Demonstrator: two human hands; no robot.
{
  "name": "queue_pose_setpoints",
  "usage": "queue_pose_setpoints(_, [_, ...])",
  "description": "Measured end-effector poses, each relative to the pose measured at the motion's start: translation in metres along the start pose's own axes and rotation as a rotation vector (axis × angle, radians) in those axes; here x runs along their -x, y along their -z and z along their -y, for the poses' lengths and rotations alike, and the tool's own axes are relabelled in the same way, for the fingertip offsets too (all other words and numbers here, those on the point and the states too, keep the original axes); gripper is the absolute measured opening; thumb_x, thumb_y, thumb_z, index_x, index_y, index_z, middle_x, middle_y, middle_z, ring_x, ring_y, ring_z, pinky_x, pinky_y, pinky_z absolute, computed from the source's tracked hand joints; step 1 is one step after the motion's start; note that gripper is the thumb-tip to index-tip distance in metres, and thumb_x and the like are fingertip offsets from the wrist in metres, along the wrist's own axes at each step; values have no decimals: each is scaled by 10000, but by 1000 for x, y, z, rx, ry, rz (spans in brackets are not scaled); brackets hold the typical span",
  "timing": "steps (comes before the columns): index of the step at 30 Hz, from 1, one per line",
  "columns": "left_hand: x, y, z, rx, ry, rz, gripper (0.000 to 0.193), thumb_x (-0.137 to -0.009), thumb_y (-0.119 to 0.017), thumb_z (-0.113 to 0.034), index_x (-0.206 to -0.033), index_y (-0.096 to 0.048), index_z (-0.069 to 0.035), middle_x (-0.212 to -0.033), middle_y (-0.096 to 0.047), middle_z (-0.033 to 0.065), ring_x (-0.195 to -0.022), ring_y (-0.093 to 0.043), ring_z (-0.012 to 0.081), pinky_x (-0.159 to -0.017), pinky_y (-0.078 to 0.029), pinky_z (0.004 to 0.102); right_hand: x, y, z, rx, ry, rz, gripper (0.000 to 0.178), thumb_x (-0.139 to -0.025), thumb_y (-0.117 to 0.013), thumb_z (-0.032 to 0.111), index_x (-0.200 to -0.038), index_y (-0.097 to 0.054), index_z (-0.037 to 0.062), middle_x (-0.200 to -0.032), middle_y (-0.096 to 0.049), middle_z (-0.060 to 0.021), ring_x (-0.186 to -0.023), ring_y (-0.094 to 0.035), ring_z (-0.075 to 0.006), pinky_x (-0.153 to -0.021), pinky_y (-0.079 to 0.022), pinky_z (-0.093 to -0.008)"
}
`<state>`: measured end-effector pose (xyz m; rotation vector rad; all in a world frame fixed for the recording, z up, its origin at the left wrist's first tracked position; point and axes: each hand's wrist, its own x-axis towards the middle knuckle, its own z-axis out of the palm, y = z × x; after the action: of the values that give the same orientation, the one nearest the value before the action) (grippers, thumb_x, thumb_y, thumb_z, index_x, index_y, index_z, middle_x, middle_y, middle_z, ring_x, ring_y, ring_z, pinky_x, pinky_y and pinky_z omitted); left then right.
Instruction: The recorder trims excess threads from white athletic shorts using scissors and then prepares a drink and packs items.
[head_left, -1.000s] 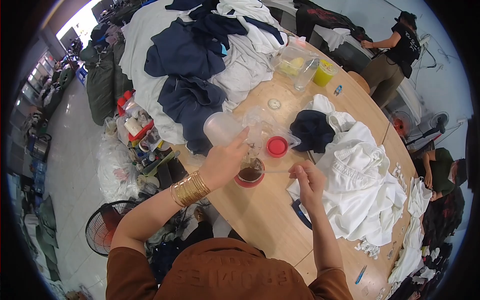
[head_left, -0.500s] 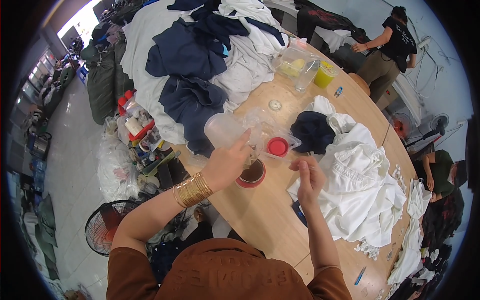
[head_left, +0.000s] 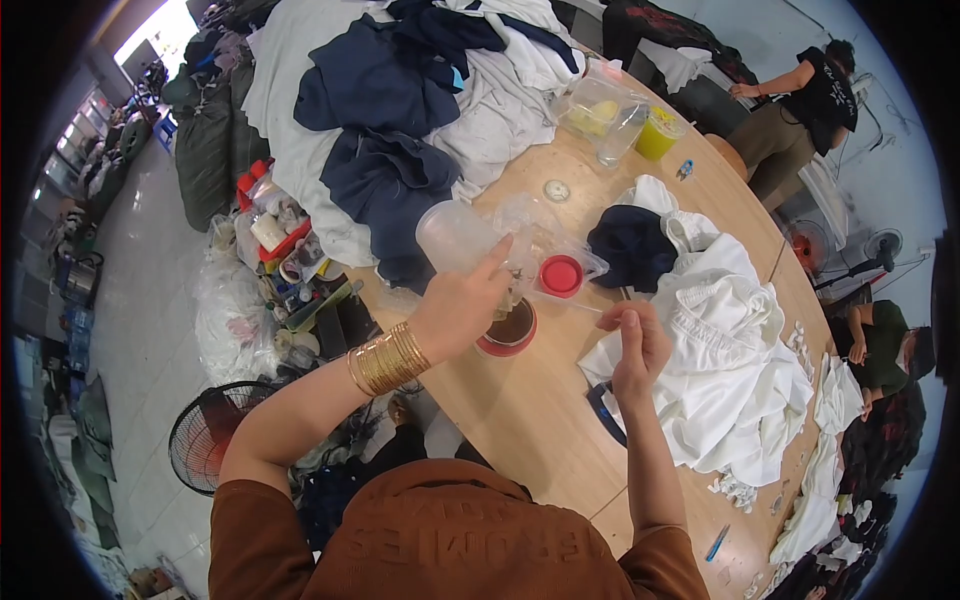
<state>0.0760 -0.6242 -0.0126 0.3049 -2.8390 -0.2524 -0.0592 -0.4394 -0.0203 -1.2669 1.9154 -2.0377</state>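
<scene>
My left hand (head_left: 462,312), with gold bangles at the wrist, is closed round a translucent plastic cup (head_left: 450,235). The cup is tipped, its base toward the upper left and its mouth down toward an open red-banded container (head_left: 512,330). Something brown shows inside that container; clear pieces lie at its far rim, and I cannot tell whether they are ice or plastic. My right hand (head_left: 640,350) pinches the end of a thin pale strip (head_left: 575,303) beside the white clothes. Between the hands and farther off are a round red lid (head_left: 560,276) and a crumpled clear plastic bag (head_left: 530,222).
White garments (head_left: 725,350) and a dark blue cloth (head_left: 632,247) lie at right on the wooden table (head_left: 520,430). Navy and white clothes (head_left: 385,90) are heaped at the far left. A yellow-green cup (head_left: 658,137) stands at the back. A fan (head_left: 215,435) is at lower left.
The view has shifted slightly. My left hand still tips the cup over the container, and my right hand still pinches the strip, now a little farther from the container.
</scene>
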Motion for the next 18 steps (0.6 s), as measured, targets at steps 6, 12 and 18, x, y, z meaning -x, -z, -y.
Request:
queue_pose_setpoints(6, [3, 0, -1, 16, -6, -8, 293, -642, -586, -9, -936, -582, -13, -1342, -424, 101, -605, -627, 250, -510, -498, 314, 0, 2, 1, 78, 3, -5, 235, -939, -422, 129, -837, -564, -29, -738, -575, -66, -683, -538, -123, -660, -421, -235])
queue_pose_setpoints(12, [4, 1, -4, -1, -13, -15, 299, -635, -587, -9, -933, -582, -11, -1345, -421, 102, -579, -620, 250, -504, -495, 315, 4, -4, -10, 64, -46, 13, 188, -915, -469, 78, -816, -574, -42, -739, -579, -78, -647, -572, -133, -595, -450, -236])
queue_pose_setpoints(18, [-1, -1, 0, 5, 0, -14, 293, -638, -606, -21, -930, -578, -15, -1340, -425, 100, -602, -624, 246, -513, -499, 314, 3, -1, -6, 44, -53, 13, 198, -923, -462, 84, -819, -575, -42, -755, -582, -76, -662, -577, -129, -606, -461, -238])
